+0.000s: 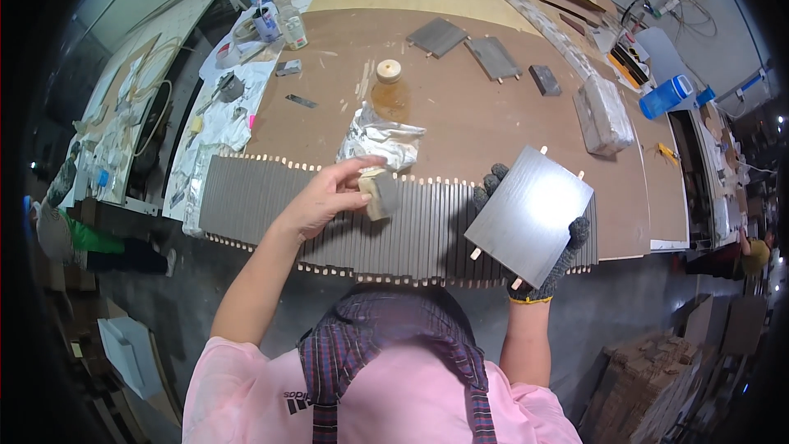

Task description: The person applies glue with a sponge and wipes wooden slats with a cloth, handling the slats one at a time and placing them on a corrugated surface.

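Evidently the grey panel (530,214) is stiff and light enough for one hand: the gloved right hand (546,267) cradles it from beneath, tilted, fingers curled over its edges, above the row of grey slats (329,218) on the brown workbench (460,107). Its sheen suggests a slick face, so edge holds clear of the small wooden pegs seem safest. The bare left hand (325,197) pinches a small block (380,195), possibly a sanding sponge, over the slats.

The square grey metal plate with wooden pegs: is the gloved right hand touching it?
Touching. The head view shows the gloved right hand gripping the square grey metal plate, with glove fingers wrapped over its edges.
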Action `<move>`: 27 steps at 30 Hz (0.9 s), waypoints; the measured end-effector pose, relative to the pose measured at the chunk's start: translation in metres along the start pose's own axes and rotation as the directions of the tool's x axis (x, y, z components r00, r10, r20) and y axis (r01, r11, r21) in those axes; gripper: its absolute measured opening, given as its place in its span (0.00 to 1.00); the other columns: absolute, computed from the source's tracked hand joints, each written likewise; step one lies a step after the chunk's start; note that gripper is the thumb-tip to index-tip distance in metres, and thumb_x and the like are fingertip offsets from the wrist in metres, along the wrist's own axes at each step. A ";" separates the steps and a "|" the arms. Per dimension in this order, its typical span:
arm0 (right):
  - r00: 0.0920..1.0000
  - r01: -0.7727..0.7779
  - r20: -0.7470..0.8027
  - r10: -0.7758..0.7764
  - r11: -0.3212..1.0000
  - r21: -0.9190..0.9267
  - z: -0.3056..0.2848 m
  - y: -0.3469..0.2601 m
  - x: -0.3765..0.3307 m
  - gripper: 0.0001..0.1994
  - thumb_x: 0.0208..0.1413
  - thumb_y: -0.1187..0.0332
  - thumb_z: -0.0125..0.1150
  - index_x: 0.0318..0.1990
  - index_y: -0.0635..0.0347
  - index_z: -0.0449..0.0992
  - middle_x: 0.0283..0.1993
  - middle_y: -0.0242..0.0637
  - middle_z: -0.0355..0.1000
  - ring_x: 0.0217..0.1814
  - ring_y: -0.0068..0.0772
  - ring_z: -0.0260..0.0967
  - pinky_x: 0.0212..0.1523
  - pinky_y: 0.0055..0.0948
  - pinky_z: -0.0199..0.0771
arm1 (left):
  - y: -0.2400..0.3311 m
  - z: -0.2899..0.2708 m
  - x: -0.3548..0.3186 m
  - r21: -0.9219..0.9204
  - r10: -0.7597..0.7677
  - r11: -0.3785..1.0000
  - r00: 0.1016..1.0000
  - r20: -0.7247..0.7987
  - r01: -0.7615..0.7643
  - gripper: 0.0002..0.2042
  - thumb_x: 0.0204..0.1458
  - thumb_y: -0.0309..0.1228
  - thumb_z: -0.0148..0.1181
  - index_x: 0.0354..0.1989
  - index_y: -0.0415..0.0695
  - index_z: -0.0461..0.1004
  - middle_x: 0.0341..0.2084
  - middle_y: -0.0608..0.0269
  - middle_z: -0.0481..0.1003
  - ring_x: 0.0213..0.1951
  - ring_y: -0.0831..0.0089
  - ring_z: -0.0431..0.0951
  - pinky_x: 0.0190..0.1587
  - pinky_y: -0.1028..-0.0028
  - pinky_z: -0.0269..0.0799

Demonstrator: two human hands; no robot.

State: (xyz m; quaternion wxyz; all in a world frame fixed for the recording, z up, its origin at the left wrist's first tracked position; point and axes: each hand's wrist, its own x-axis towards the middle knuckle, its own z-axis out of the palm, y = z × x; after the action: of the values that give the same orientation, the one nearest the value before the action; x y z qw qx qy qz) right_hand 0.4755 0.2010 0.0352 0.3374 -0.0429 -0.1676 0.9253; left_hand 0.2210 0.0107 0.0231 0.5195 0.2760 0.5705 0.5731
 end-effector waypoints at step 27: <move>0.985 0.118 -0.112 -0.129 0.988 -0.101 0.028 0.020 -0.030 0.52 0.45 0.39 0.61 0.73 0.62 0.51 0.69 0.62 0.57 0.68 0.64 0.60 0.66 0.63 0.62 | -0.020 -0.082 0.130 0.994 -0.056 0.022 0.993 0.108 -0.107 0.20 0.43 0.35 0.72 0.46 0.44 0.80 0.43 0.50 0.78 0.51 0.51 0.77 0.52 0.59 0.72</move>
State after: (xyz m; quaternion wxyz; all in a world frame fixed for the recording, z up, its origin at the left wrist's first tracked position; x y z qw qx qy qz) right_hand 0.4812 0.1593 0.0532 0.4010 -0.1030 -0.1929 0.8896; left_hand 0.1120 0.0948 -0.0479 0.2002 0.6035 0.7718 0.0030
